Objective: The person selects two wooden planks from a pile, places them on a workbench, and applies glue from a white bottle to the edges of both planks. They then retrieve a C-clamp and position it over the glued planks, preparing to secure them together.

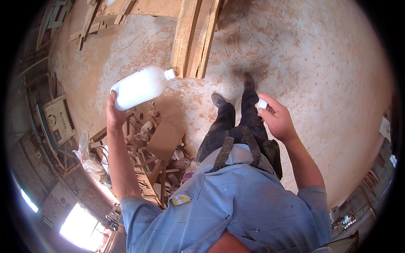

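My left hand [114, 113] is closed around the base end of a white plastic bottle [140, 87]. The bottle is tilted nearly onto its side, its uncapped-looking neck pointing right toward the end of a pair of wooden beams [188, 46]. Whether anything runs out of the mouth cannot be made out. Off to the right, my right hand [276, 118] pinches a small white bottle cap [262, 103] between thumb and fingers, well apart from the bottle.
Wood offcuts and a brown board [166, 140] are heaped at my left, beside a clear plastic bag [87, 154]. A wooden workbench [154, 8] with loose strips stands ahead. My shoes [219, 99] rest on the stained floor [320, 84]. A panelled case [58, 120] stands far left.
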